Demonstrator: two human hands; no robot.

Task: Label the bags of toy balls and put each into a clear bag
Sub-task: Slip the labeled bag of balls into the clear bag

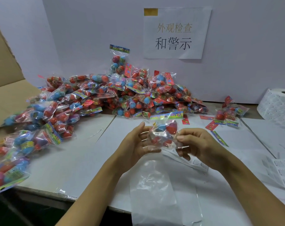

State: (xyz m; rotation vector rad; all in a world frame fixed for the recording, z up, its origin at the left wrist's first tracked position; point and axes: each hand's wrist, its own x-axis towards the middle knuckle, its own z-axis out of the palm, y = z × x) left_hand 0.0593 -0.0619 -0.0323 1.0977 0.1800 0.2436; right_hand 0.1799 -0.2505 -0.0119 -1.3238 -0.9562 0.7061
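Observation:
Above the table's middle, a bag of toy balls (167,128) with red and blue balls and a colourful header card is held between my hands. My left hand (137,142) cups its left side with fingers nearly straight. My right hand (194,142) pinches clear film at the bag's right side. A clear bag (156,185) hangs from my hands down over the table's front edge. Whether the toy bag sits inside its mouth I cannot tell. A large heap of toy ball bags (106,95) lies behind and to the left.
A roll of white labels (277,105) stands at the far right, with a loose label strip (279,172) in front of it. A few toy bags (228,115) lie apart at the right. Cardboard (6,75) is at the left. A paper sign (176,33) hangs on the back wall.

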